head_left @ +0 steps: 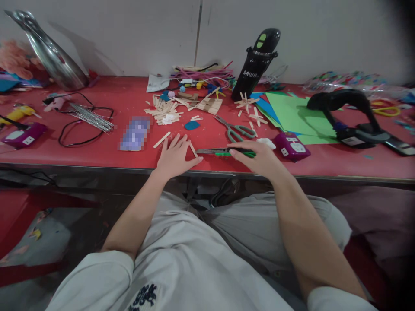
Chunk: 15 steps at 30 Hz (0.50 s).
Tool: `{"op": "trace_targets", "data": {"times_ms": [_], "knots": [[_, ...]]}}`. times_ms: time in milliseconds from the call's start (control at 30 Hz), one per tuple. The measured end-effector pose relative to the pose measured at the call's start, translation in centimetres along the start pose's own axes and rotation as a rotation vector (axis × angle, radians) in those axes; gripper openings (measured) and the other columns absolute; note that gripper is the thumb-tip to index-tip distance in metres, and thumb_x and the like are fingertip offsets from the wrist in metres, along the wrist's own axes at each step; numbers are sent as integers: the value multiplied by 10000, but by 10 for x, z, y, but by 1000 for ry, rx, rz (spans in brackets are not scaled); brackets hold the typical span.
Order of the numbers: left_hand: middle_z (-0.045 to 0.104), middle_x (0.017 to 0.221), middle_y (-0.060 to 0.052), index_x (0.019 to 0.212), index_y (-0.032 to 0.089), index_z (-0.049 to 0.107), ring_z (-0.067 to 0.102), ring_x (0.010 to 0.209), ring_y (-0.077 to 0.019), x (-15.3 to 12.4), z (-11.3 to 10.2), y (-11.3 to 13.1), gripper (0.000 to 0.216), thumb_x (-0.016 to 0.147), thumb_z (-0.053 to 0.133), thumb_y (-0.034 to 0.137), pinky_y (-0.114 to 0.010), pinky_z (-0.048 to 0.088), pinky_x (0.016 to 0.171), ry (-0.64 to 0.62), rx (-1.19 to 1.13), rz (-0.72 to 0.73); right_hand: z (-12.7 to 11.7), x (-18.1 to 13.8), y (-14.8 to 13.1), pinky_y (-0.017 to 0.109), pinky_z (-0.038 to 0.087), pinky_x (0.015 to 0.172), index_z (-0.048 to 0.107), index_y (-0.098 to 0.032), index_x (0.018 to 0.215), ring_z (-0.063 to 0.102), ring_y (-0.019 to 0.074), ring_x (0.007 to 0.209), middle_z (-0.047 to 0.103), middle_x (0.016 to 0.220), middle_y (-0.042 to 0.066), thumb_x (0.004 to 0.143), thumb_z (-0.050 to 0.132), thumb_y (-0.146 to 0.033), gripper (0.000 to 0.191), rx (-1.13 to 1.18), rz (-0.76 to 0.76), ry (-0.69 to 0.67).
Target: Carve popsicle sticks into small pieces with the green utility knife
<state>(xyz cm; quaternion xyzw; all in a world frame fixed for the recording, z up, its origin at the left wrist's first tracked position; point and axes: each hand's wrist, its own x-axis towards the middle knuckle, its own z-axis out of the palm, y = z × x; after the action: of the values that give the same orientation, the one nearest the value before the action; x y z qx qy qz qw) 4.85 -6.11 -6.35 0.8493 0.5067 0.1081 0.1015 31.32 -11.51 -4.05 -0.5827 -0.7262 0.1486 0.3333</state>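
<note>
My left hand (pixel 175 156) lies palm down near the table's front edge, its fingers spread. A short wooden craft stick (pixel 193 148) is held against the table between its index finger and thumb. My right hand (pixel 259 159) is closed on a pair of scissors (pixel 212 151) with black and green handles. Their blades point left, and the tips meet the stick close to my left thumb. Beyond them lies a second pair of scissors (pixel 231 129) with grey-green handles. One loose craft stick (pixel 161 140) rests left of my left hand.
A pile of craft sticks (pixel 164 108), a blue piece (pixel 192 125) and glued stick shapes (pixel 246 102) lie farther back. Purple boxes (pixel 292 147) stand at both sides. Green paper sheets (pixel 293 112), a black holder (pixel 256 65) and a metal bottle (pixel 53 56) surround the work area.
</note>
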Motion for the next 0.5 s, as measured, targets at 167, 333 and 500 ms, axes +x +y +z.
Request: {"op": "trace_targets", "data": {"times_ms": [167, 333, 500], "knots": [[304, 1621, -55, 1450, 198, 452, 175, 1532, -266, 0, 1, -1, 832, 854, 335, 766, -531, 73, 1261, 6, 7, 7, 2, 0, -1, 423, 535, 903, 773, -244, 1040, 702, 269, 980, 771, 1022, 55, 873, 625, -410, 278, 19, 47, -27], [313, 1616, -60, 1442, 191, 461, 181, 1531, -261, 0, 1, 0, 832, 854, 341, 767, -526, 75, 1261, 15, 9, 11, 7, 0, -1, 432, 522, 958, 762, -239, 1072, 690, 278, 1065, 761, 1094, 58, 885, 616, -408, 291, 28, 68, -34], [314, 1614, -66, 1445, 172, 458, 187, 1529, -264, 0, -1, 1, 838, 857, 354, 761, -543, 87, 1256, 9, -1, 9, 10, 2, -1, 425, 526, 960, 757, -227, 1073, 691, 272, 1071, 757, 1112, 57, 897, 599, -408, 299, 38, 67, -49]]}}
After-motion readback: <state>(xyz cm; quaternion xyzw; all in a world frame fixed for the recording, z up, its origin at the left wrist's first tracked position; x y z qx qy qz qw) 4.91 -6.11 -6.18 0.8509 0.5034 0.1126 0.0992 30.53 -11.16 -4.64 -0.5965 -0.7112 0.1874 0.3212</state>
